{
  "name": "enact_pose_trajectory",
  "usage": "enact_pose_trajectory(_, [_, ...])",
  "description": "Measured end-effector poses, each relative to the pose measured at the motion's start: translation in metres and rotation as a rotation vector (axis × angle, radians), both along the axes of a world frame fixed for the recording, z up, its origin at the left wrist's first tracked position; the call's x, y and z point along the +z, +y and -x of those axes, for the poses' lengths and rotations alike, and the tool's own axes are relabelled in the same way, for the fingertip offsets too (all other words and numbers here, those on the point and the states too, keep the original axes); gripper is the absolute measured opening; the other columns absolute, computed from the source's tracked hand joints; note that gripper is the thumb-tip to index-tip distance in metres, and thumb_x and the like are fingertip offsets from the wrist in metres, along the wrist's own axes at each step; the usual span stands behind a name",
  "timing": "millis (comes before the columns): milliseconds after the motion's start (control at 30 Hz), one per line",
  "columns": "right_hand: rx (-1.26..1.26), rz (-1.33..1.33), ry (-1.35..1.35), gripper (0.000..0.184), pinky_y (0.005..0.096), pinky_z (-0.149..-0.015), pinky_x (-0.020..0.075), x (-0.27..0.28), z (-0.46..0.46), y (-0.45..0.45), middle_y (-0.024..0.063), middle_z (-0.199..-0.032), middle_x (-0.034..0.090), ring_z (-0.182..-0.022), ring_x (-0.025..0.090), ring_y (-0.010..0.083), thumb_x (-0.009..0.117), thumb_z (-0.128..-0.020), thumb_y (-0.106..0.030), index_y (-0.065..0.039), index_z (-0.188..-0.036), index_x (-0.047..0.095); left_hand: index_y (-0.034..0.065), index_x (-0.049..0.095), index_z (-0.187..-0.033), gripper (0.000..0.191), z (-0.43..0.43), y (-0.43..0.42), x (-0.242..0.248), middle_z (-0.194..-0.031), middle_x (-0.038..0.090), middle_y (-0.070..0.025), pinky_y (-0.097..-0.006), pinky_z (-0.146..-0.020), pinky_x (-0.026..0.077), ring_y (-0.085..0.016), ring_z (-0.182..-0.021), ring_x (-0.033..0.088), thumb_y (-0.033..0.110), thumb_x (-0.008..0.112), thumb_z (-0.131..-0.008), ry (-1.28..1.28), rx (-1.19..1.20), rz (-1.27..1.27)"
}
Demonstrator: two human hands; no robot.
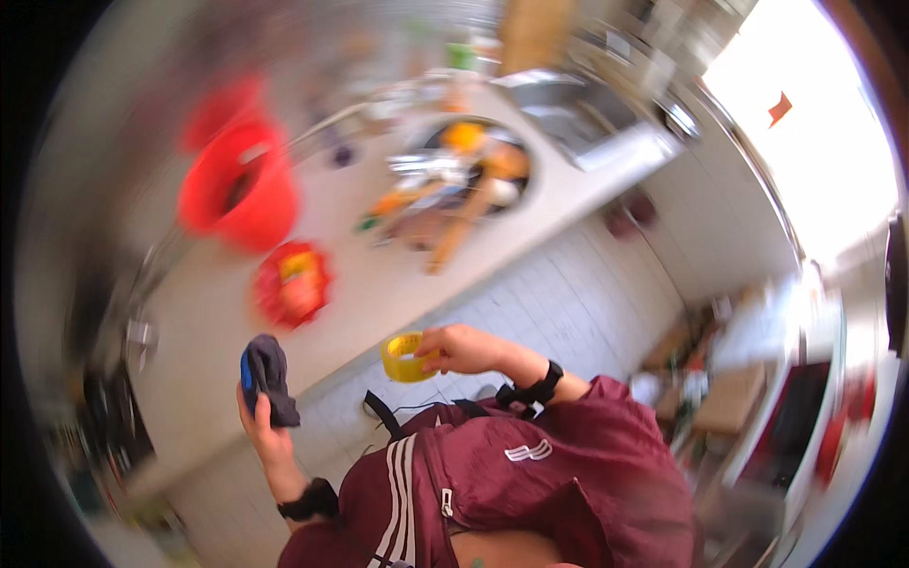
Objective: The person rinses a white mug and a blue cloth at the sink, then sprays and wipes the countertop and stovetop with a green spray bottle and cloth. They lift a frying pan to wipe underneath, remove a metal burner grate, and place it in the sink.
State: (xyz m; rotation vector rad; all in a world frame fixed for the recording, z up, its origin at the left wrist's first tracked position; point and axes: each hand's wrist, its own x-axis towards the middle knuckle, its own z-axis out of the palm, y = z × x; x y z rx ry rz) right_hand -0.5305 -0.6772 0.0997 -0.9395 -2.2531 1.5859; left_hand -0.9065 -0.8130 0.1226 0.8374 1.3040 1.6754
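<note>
My left hand [266, 429] grips a dark grey cloth item [271, 380] with a blue patch on one side; it looks like a folded sock or glove, though blur leaves that unsettled. It is held up by the near left edge of the countertop [206, 355]. Pinched in the fingers of my right hand [461, 349] is a roll of yellow adhesive tape [405, 362], in front of the counter edge and above the floor. The two held things are apart from each other. Black bands circle both wrists.
A red bucket [241, 192] and a red scalloped dish [292, 284] with yellow and pink contents stand on the counter. Beyond them, a round dark tray [529, 153] bears several blurred utensils. A metal sink [579, 117] lies at the back right; shelving [767, 412] with boxes stands at right.
</note>
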Motion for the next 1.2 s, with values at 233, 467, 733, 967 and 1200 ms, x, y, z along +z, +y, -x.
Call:
enact_pose_trajectory(233, [-1.139,0.006,0.146,0.029,0.0337,-0.071,0.0587,-0.007,-0.302,-0.081,0.0110,-0.107,0.068,-0.075,0.074,0.0201,0.075,-0.096,-0.013,0.004,-0.119,0.071,-0.0012,0.045,-0.153,0.067,-0.284,0.112,0.008,-0.138,0.063,-0.0139,-0.0348,-0.093,0.056,-0.024,-0.119,0.066,0.026,0.071,-0.098,-0.084,-0.806,0.142])
enact_pose_trajectory(467, [-1.743,-0.236,0.114,0.027,0.0243,-0.071,0.0608,-0.004,-0.489,-0.130,0.0056,-0.112,0.062,-0.088,0.072,0.0140,0.071,-0.100,-0.006,0.008,-0.123,0.066,-0.0008,0.053,-0.140,0.059,-0.514,0.197,0.020,-0.121,0.069,-0.0101,-0.0297,-0.083,0.058,-0.016,-0.098,0.069,0.028,0.078,-0.095,0.011,-1.265,0.171])
enact_pose_trajectory(733, [-2.020,-0.280,0.090,0.027,0.0261,-0.068,0.0596,-0.005,-0.649,-0.051,0.0075,-0.106,0.066,-0.074,0.071,0.0142,0.073,-0.098,-0.008,0.007,-0.120,0.071,0.0015,0.057,-0.135,0.048,-0.704,0.336,-0.004,-0.111,0.069,-0.0053,-0.0275,-0.078,0.056,-0.011,-0.089,0.066,0.021,0.076,-0.096,0.064,-1.319,0.265])
enact_pose_trajectory(967, [-2.007,-0.590,-0.129,0.023,0.0293,-0.068,0.0553,0.041,-0.789,0.039,0.0113,-0.104,0.067,-0.075,0.070,0.0191,0.075,-0.095,-0.007,0.004,-0.115,0.072,0.0030,0.058,-0.134,0.043,-0.858,0.442,0.025,-0.109,0.069,-0.0029,-0.0266,-0.078,0.054,-0.010,-0.088,0.064,0.017,0.075,-0.097,0.096,-1.337,0.165])
enact_pose_trajectory(1200, [-1.996,-0.724,-0.342,0.022,0.0350,-0.071,0.0559,0.048,-0.956,0.122,0.0146,-0.106,0.069,-0.072,0.071,0.0269,0.075,-0.093,-0.011,-0.001,-0.113,0.075,0.0018,0.057,-0.137,0.050,-0.943,0.490,0.016,-0.115,0.068,-0.0039,-0.0281,-0.085,0.053,-0.012,-0.095,0.064,0.020,0.078,-0.095,0.158,-1.242,0.197])
